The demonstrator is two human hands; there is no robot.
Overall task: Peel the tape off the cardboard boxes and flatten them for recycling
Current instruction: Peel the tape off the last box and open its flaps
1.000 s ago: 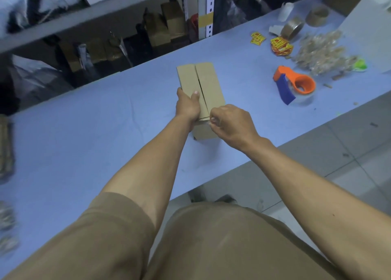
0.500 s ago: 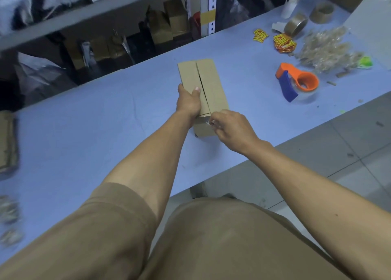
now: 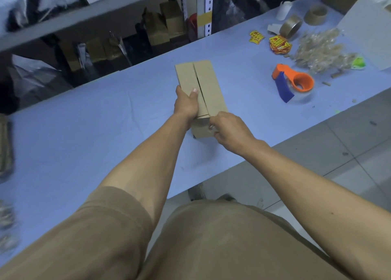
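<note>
Box (image 3: 206,85) mid-bench, near front edge, flaps parted slightly. Left hand (image 3: 187,105) grips left side, thumb on top. Right hand (image 3: 229,129) fingers pinched at near end; tape too small to confirm.

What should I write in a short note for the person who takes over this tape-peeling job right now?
Left hand: grips the top left side of the brown rectangular cardboard box on the blue table.
Right hand: pinches at the box's near end, seemingly a tape end; tape too small to confirm.
Done: top flaps already split along the seam.
Left: peel the near end, flatten the box.
</note>
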